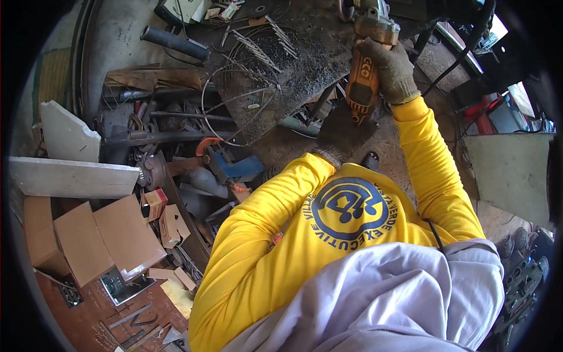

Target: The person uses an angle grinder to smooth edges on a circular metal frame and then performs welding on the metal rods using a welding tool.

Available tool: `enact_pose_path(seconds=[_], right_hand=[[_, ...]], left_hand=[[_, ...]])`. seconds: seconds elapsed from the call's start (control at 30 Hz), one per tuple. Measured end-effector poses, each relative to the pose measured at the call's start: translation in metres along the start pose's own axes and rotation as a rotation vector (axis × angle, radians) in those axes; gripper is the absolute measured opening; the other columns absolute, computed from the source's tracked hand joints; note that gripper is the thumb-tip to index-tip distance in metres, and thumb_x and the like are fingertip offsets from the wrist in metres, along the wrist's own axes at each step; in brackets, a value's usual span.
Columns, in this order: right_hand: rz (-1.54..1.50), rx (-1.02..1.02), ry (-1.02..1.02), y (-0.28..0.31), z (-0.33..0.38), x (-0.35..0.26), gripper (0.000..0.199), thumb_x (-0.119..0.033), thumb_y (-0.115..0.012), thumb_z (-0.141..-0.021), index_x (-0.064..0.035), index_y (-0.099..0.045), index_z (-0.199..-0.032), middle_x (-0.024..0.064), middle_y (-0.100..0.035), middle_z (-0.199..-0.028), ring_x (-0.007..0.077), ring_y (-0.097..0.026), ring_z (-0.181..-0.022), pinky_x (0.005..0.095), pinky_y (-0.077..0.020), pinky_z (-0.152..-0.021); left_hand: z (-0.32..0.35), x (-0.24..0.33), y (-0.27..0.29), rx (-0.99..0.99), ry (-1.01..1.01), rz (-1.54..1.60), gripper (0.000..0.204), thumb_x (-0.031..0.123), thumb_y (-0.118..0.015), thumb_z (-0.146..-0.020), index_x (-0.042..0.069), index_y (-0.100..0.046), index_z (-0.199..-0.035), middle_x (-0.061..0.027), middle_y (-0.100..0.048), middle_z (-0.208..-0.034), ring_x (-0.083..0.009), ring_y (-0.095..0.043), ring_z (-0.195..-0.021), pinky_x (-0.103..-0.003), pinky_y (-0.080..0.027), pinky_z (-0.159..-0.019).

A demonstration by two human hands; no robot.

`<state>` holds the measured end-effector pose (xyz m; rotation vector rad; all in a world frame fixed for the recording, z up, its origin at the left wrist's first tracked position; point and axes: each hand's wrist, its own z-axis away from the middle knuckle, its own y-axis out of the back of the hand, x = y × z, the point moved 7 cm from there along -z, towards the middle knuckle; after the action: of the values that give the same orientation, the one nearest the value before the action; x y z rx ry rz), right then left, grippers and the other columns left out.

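Observation:
My right hand (pixel 389 70), in a grey-brown work glove, is wrapped round the body of an orange angle grinder (pixel 362 88). The grinder's metal head (pixel 376 28) points away from me, over the right edge of a dark workbench (pixel 246 117). Close to my chest, by the tool's rear end, is my left hand (pixel 335 146), gloved and in shadow. A dark brown shape beyond its knit cuff blurs into the hand, so its fingers cannot be made out.
Cut ribbed rods (pixel 257 51), a wire hoop (pixel 204 105) and dark grit lie on the bench. To the left are a blue and orange clamp-like tool (pixel 234 166), pale boards (pixel 73 178) and cardboard boxes (pixel 126 234). A grey panel (pixel 509 173) stands at right.

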<state>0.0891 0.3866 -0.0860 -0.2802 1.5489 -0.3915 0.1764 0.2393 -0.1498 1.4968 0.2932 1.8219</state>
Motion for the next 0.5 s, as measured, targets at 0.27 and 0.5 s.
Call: enact_pose_path(seconds=[0.27,0.5], right_hand=[[-0.009,-0.072,-0.049,0.010,-0.029,0.027,0.035,-0.023,-0.070,-0.097,-0.0044,-0.063,-0.126,0.0099,-0.072,-0.104,0.0220,-0.074,-0.089,0.0369,-0.0626,-0.081],[-0.551,-0.342,-0.370,-0.022,-0.069,0.053,0.054,-0.032,-0.070,-0.094,0.0012,-0.056,-0.134,0.0171,-0.073,-0.108,0.0309,-0.075,-0.093,0.0455,-0.0644,-0.087]], left_hand=[[-0.003,-0.008,0.014,0.064,-0.034,0.025,0.071,0.041,-0.083,-0.079,0.006,-0.057,-0.135,-0.0208,-0.070,-0.121,-0.0393,-0.070,-0.110,-0.048,-0.057,-0.094],[0.006,-0.005,-0.003,-0.330,0.045,0.874,0.052,0.020,-0.078,-0.089,0.008,-0.058,-0.135,-0.0043,-0.068,-0.104,-0.0138,-0.071,-0.081,-0.031,-0.059,-0.070]])
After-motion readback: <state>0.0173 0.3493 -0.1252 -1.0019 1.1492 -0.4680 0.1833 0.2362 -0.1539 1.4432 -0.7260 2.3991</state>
